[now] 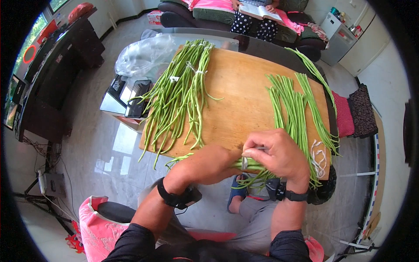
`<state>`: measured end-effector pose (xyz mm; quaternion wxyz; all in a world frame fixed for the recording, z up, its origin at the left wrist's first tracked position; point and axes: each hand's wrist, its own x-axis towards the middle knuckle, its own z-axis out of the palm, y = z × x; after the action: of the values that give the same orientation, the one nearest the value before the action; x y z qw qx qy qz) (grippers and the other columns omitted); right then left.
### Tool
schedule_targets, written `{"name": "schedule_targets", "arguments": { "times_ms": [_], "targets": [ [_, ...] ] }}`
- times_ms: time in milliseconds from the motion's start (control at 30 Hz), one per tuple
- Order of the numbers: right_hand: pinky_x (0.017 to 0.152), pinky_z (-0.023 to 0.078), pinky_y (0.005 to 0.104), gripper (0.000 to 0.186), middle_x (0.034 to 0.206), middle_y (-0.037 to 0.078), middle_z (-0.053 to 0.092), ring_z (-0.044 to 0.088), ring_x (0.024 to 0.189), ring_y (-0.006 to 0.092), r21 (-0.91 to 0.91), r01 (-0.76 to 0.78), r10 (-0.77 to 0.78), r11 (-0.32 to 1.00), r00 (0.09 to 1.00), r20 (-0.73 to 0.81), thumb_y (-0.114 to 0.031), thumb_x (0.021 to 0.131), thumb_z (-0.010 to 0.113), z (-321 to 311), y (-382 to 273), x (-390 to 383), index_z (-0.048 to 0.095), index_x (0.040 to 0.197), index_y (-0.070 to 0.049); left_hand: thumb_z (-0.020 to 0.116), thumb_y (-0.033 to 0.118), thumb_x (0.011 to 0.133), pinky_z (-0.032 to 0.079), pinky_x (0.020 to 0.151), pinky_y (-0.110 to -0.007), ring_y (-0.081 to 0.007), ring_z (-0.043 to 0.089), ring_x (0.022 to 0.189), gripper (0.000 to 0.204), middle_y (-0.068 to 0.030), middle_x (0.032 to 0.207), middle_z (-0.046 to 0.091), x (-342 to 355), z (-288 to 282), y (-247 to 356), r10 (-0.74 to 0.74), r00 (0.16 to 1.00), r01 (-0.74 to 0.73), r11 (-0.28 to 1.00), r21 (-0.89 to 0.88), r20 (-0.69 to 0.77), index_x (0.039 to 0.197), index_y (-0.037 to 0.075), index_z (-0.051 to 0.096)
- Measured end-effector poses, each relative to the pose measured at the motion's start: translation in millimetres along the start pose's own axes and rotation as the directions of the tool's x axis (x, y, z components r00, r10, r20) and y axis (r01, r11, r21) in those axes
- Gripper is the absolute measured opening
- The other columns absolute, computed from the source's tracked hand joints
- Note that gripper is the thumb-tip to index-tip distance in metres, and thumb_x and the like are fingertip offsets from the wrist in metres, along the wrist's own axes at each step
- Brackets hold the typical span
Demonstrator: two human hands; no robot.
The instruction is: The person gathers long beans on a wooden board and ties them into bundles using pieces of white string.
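Observation:
At the front edge of the wooden board (235,109), my left hand (214,161) is closed round a bundle of long green beans (255,165). A white tie circles the bundle, and my right hand (275,153) pinches it between thumb and fingers just above. Tied bunches of beans (174,96) lie across the board's left part. Loose groups of beans (288,105) lie along the right part, some reaching under my right hand. A tangle of white ties (318,155) lies at the right front corner.
A plastic bag (137,59) and dark objects (139,94) sit left of the board. A black cabinet (52,83) stands farther left. A person with an open book (257,12) sits on the sofa (205,17) behind. A cushioned seat (364,109) is at right.

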<state>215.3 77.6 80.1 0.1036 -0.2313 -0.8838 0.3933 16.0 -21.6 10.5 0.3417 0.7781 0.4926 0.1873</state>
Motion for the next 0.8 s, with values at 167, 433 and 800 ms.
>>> {"name": "schedule_targets", "arguments": {
  "times_ms": [167, 433, 800],
  "targets": [
    [0.071, 0.051, 0.0259, 0.008, 0.080, 0.003, 0.070, 0.063, 0.076, 0.0077, 0.465, -0.128, 0.085, 0.876, 0.990, 0.111, -0.006, 0.091, 0.073, 2.9, 26.2, 0.7, 0.070, 0.091, 0.001, 0.066, 0.034, 0.098, 0.053, 0.082, -0.046, -0.0400, 0.069, 0.092, 0.045, -0.0221, 0.096, 0.071, -12.9, -27.0, 9.9, 0.154, 0.959, -0.052, 0.921, -0.387, 0.238, 0.127, 0.000, 0.060],
    [0.072, 0.050, 0.0227, 0.023, 0.093, -0.002, 0.070, 0.060, 0.079, 0.0046, 0.689, 0.037, 0.063, 0.724, 0.991, -0.119, -0.018, 0.097, 0.071, 32.0, 47.8, 14.1, 0.071, 0.111, 0.000, 0.065, 0.032, 0.103, 0.030, 0.047, -0.022, -0.0060, 0.039, 0.053, 0.028, 0.0033, 0.071, 0.044, -21.9, -20.9, 15.2, -0.156, 0.988, 0.052, 0.322, -0.945, 0.001, 0.102, 0.005, 0.056],
    [0.063, 0.043, 0.0212, 0.013, 0.079, -0.007, 0.057, 0.049, 0.070, 0.0011, 0.544, -0.046, 0.172, 0.838, 0.968, -0.184, -0.012, 0.100, 0.067, 31.3, 19.9, 23.5, 0.065, 0.093, -0.002, 0.049, 0.040, 0.110, 0.037, 0.049, -0.025, -0.0091, 0.040, 0.052, 0.033, 0.0002, 0.075, 0.045, -2.2, -13.7, 0.3, -0.409, 0.899, -0.066, 0.225, -0.972, -0.156, 0.096, 0.010, 0.049]
  ]
}}
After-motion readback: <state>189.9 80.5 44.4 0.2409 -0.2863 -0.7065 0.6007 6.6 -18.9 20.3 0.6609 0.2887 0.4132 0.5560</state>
